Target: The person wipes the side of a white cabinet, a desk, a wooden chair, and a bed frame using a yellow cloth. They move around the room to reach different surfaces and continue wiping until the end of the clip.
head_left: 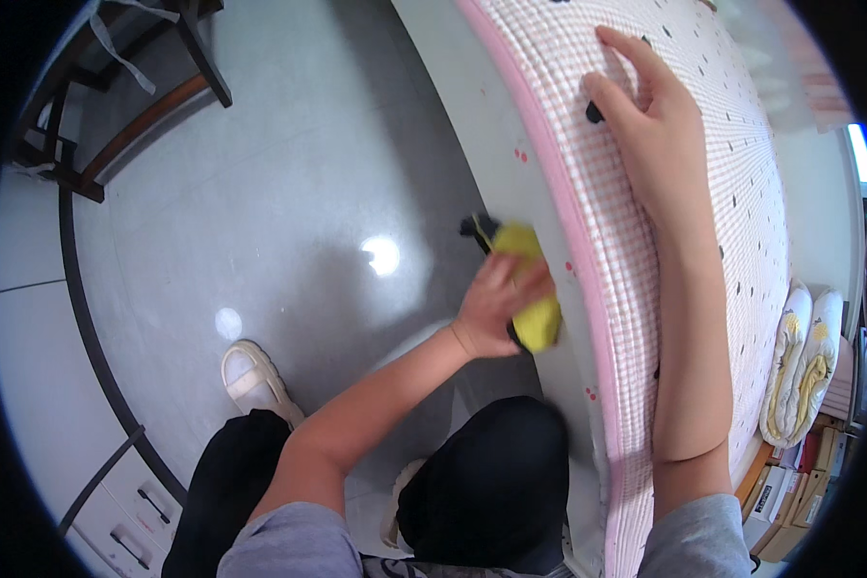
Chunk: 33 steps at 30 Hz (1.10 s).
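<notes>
My left hand (497,300) grips a yellow cloth (538,321) with dark parts, at the white side (502,155) of a bed or mattress. Motion blurs both, so I cannot tell how firmly the cloth presses on the side. Small red cherry-like prints dot that side. Along its upper edge runs pink trim (556,180). On top lies a pink-and-white checked cover (693,50) with small dark marks. My right hand (657,130) rests there with thumb and forefinger apart, holding nothing; its forearm lies along the cover.
A dark wooden chair (144,130) with white ties stands on the grey tiled floor (296,166), upper left. White drawers (134,531) line the lower left. To the right are a folded quilt (802,368) and several boxes (787,498). My sandalled foot (253,376) is on the floor.
</notes>
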Available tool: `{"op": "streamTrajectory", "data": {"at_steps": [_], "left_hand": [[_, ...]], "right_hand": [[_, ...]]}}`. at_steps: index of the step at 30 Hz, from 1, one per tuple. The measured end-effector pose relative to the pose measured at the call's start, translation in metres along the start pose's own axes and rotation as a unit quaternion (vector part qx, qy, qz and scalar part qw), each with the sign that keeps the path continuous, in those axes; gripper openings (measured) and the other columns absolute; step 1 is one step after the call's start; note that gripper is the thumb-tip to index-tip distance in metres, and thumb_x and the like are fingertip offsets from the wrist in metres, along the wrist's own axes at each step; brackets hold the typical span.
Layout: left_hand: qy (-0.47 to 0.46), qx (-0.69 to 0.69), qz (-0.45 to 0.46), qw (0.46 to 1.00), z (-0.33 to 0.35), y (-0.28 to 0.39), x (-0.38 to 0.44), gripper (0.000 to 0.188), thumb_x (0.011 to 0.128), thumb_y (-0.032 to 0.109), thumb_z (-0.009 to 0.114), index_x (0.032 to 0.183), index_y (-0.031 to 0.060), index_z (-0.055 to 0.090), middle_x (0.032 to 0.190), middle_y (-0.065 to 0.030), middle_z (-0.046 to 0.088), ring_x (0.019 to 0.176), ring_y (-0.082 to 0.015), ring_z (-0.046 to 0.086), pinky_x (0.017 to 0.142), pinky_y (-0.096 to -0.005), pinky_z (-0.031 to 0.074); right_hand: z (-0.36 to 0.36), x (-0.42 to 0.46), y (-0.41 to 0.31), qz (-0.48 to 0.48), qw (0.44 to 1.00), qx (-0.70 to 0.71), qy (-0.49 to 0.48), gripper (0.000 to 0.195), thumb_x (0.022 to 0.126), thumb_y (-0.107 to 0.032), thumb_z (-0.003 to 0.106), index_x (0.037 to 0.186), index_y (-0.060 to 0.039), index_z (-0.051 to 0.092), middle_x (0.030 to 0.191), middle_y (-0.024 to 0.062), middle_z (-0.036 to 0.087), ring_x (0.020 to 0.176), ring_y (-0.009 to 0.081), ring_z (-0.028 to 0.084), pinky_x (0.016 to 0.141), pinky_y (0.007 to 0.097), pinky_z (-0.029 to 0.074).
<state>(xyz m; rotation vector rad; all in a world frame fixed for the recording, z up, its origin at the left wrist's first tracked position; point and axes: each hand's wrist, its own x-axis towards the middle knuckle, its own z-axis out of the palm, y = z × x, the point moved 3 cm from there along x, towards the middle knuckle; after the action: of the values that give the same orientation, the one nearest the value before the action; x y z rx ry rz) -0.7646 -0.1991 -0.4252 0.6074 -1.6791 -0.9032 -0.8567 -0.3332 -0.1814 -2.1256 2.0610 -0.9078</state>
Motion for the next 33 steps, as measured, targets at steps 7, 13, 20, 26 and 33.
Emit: {"op": "streamTrajectory", "data": {"at_steps": [7,13,20,26,33], "left_hand": [[0.141,-0.011,-0.157,0.977,-0.069,-0.055,0.147,0.057,0.099,0.029,0.063,0.145,0.0001,0.047,0.146,-0.0245,0.050,0.134,-0.0434,0.049,0.111,-0.0468,0.040],[0.182,-0.032,-0.195,0.963,-0.075,-0.060,0.160,0.047,0.100,0.029,0.062,0.136,-0.0017,0.053,0.134,-0.0254,0.057,0.125,-0.0448,0.054,0.105,-0.0493,0.043],[0.150,-0.007,-0.159,0.976,-0.045,-0.013,0.077,0.062,0.096,0.030,0.069,0.144,-0.0027,0.049,0.148,-0.0260,0.050,0.137,-0.0458,0.046,0.115,-0.0490,0.037],[0.156,0.036,-0.241,0.957,-0.090,-0.038,0.136,0.042,0.103,0.031,0.058,0.122,-0.0059,0.061,0.122,-0.0268,0.063,0.114,-0.0430,0.062,0.096,-0.0472,0.048],[0.051,0.000,-0.202,0.978,-0.046,0.009,0.057,0.071,0.093,0.035,0.070,0.149,-0.0005,0.045,0.156,-0.0260,0.041,0.144,-0.0456,0.038,0.118,-0.0491,0.034]], "right_hand": [[-0.001,-0.001,0.002,-0.018,0.999,-0.027,0.029,0.050,0.086,-0.027,0.067,0.132,-0.0062,0.068,0.142,0.0260,0.059,0.137,0.0381,0.054,0.113,0.0424,0.042],[0.000,0.001,0.000,-0.011,0.998,-0.049,0.030,0.050,0.087,-0.027,0.068,0.133,-0.0076,0.067,0.144,0.0259,0.057,0.138,0.0379,0.053,0.114,0.0424,0.041],[0.001,0.001,-0.007,0.021,0.999,-0.033,0.012,0.049,0.088,-0.026,0.069,0.134,-0.0094,0.067,0.148,0.0245,0.055,0.139,0.0361,0.052,0.115,0.0422,0.040],[0.002,0.003,-0.010,0.038,0.998,-0.052,0.000,0.049,0.089,-0.024,0.069,0.136,-0.0120,0.066,0.150,0.0230,0.054,0.142,0.0361,0.049,0.115,0.0426,0.040],[0.000,0.002,-0.006,0.044,0.998,-0.055,0.004,0.049,0.089,-0.024,0.069,0.136,-0.0139,0.066,0.153,0.0211,0.051,0.142,0.0343,0.049,0.115,0.0418,0.040]]}}
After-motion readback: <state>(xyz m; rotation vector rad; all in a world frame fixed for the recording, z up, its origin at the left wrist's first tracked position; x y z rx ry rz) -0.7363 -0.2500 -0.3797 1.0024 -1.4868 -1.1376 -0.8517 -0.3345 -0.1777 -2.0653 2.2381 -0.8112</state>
